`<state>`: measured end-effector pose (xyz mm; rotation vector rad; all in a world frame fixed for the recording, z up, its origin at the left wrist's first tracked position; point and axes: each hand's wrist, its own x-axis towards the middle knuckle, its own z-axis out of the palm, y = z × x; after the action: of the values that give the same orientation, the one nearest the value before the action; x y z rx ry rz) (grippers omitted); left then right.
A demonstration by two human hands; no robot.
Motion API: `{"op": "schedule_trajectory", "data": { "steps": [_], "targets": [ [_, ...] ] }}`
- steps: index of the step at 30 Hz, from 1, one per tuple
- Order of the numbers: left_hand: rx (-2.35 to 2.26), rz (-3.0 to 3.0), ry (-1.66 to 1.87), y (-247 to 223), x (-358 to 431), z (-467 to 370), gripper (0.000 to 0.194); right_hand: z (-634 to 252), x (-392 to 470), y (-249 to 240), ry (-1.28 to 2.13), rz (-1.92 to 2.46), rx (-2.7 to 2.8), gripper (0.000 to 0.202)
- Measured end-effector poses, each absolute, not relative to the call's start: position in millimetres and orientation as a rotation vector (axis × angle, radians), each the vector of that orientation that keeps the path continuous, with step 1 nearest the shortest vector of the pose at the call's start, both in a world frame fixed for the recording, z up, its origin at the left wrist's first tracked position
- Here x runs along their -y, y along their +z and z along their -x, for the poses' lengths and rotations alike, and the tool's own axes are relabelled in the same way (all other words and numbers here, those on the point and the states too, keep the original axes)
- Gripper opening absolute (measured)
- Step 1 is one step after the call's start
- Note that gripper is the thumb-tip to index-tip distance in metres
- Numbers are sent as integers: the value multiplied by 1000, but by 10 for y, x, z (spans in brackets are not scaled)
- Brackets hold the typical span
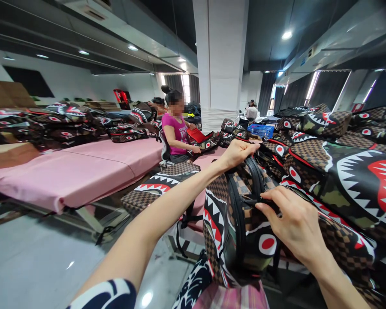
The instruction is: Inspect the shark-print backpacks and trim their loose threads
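Note:
A checkered backpack [252, 223] with shark-teeth and red-eye prints rests upright on my lap, its black zipper tracks facing me. My left hand [239, 153] is closed on the top of this backpack, at the upper end of the zipper edge. Lower down, my right hand [291, 214] pinches a small black tool [252, 200], perhaps snips or tweezers, between thumb and fingers. The tool's tip lies against the checkered side beside the zipper. What exactly the tip touches is too small to tell.
Similar backpacks [350, 171] are piled at the right, and another [167, 184] lies just left of mine. A person [176, 128] sits ahead, handling a bag with red lining. A pink-covered table [83, 167] stands at the left; a blue basket [260, 130] is behind.

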<state>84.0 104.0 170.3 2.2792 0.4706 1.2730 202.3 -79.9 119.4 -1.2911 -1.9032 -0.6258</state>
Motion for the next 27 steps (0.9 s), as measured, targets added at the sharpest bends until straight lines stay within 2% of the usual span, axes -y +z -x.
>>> {"op": "schedule_trajectory", "data": {
  "steps": [6,14,27],
  "targets": [
    [-471,-2267,1262,1705,-1016,-842,49,-2000,806,1172,-655,1257,1961,11],
    [-480,-2281,1228,1732,-918,-813,49,-2057,802,1158,-494,1206,1969,14],
    [-452,-2265,1269,1702,-982,-847,49,-2040,798,1157,-555,1155,2002,7]
  ]
}}
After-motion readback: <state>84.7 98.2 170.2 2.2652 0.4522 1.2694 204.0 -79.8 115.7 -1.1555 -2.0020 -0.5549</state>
